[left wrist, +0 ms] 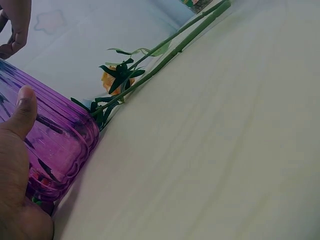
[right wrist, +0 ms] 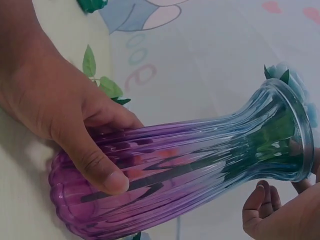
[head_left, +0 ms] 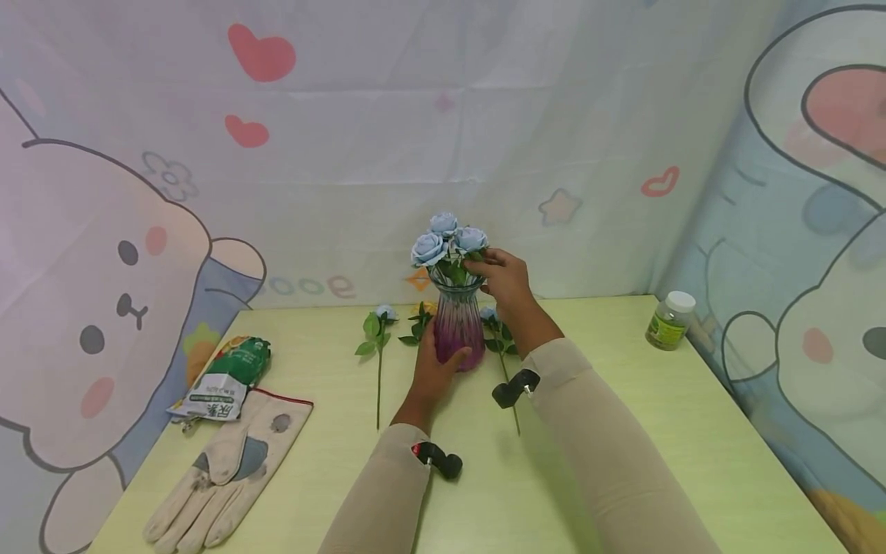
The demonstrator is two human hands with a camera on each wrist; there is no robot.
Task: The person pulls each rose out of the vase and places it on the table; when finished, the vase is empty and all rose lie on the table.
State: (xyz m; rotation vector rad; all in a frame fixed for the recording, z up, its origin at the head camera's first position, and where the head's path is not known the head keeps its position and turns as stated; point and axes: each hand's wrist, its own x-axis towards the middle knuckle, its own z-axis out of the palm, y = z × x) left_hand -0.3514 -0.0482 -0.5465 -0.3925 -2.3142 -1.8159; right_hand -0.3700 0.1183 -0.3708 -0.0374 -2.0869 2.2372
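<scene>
A glass vase [head_left: 460, 331], clear at the neck and purple toward the base, stands upright near the back of the table. Several light blue roses [head_left: 443, 235] with green leaves rise from its mouth, their stems visible through the glass. Low on its side, my left hand [head_left: 434, 368] grips the vase, the thumb lying across the purple glass in the left wrist view. My right hand [head_left: 508, 281] is up at the rim and pinches the right-hand rose [head_left: 472, 238] just under its bloom; the fingertips are partly hidden among the leaves.
Single-stem flowers lie on both sides of the vase: a blue one [head_left: 378, 346] left, another blue one [head_left: 500, 338] right, and a yellow one [left wrist: 111, 80] behind. Work gloves [head_left: 231, 462] and a green-white packet [head_left: 228, 377] lie left. A white-capped jar [head_left: 670, 322] stands far right.
</scene>
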